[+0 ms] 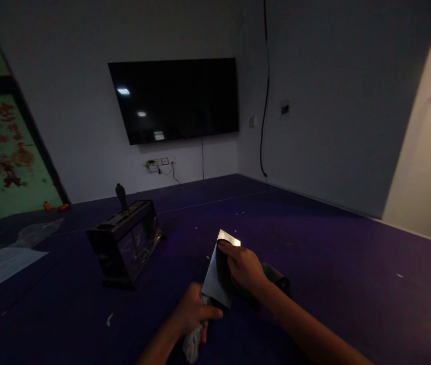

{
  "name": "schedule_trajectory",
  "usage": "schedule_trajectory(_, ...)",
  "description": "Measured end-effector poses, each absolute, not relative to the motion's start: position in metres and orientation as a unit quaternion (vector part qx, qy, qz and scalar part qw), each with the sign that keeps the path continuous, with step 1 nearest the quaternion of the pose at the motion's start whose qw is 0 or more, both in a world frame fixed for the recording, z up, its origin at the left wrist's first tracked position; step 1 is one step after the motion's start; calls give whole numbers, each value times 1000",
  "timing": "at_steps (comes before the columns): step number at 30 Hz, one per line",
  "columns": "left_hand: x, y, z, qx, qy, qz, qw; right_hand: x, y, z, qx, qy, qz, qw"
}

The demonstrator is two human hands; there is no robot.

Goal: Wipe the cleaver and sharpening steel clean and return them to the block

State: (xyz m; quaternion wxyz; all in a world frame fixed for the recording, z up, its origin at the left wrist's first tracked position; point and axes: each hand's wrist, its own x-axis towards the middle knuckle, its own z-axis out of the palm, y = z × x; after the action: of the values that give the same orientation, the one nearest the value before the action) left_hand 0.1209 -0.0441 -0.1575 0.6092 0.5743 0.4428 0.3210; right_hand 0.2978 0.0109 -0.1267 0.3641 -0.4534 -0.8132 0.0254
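Cleaver (212, 285) is held right of the black stand (124, 244). Wiping seems the step in hand; the next move calls for steady pressure clear of the edge. The left hand's (193, 310) fingers grip the whitish, wrapped-looking handle (191, 344); the right hand's (247, 268) clasp dark cloth (223, 267) against its pale, glinting face.

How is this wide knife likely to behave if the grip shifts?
The knife is probably stiff, since it looks flat and straight-edged. Its bright reflection suggests a smooth face that may be slippery. The crumpled pale covering at its grip end could shift under the left hand.
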Motion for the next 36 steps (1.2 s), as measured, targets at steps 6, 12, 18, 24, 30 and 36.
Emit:
schedule_trajectory(6, 120, -46, -152, 594, 431, 293, 612, 309, 22, -125, -470, -798, 28, 376)
schedule_trajectory(12, 120, -44, -152, 599, 427, 277, 618, 311, 25, -127, -461, -794, 35, 395)
schedule_trajectory(18, 119, -44, -155, 597, 439, 277, 612, 309, 28, -130, -456, -782, 59, 421)
schedule_trajectory(24, 119, -43, -158, 590, 433, 300, 611, 304, 25, -132, -451, -785, 70, 419)
schedule_trajectory(30, 119, -41, -161, 579, 450, 312, 604, 298, 17, -131, -437, -802, 71, 402)
schedule_trajectory(36, 120, -42, -160, 579, 448, 313, 605, 295, 12, -128, -452, -802, 60, 385)
